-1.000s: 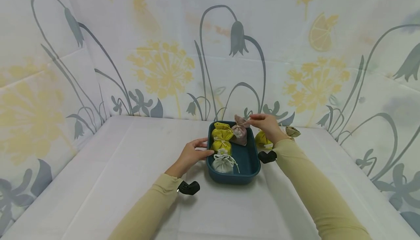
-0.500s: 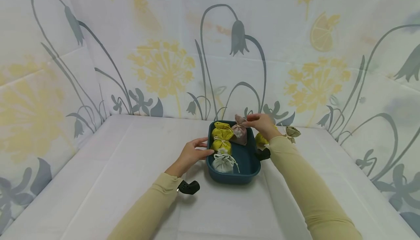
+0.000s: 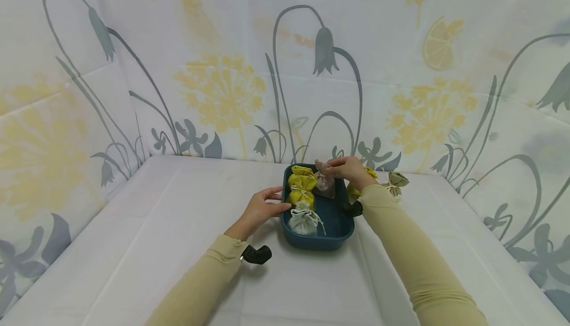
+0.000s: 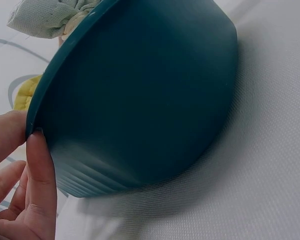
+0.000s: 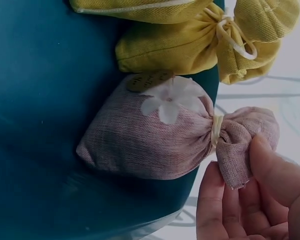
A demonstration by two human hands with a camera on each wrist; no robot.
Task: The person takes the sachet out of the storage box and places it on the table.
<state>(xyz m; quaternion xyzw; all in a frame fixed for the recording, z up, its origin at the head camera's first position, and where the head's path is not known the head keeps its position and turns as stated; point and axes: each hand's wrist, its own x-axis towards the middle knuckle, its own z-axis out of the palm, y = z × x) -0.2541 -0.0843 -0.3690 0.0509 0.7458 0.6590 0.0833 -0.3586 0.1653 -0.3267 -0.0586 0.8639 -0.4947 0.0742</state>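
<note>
My left hand (image 3: 261, 211) pinches the left rim of a dark blue-green plastic bin (image 3: 318, 243), thumb on one side of the wall and finger on the other, as the left wrist view shows. At the bin's far right, my right hand (image 3: 351, 170) pinches the gathered top of a dusty-pink drawstring pouch (image 5: 145, 135) with a white flower on it. The pouch body lies inside the bin against the far wall. Beside it are yellow pouches (image 3: 303, 182), and a pale grey-green pouch (image 3: 303, 223) sits at the near left of the bin.
Right of the bin, partly behind my right hand, stands another yellow pouch (image 3: 354, 192). An olive-beige pouch (image 3: 396, 181) is a little farther right. A white cloth (image 3: 178, 227) covers the table, and a flower-patterned curtain (image 3: 222, 44) hangs behind it.
My right hand has moved slightly left with the pink pouch's top, which now leans closer to the yellow pouches. My left hand stays on the bin's rim.
</note>
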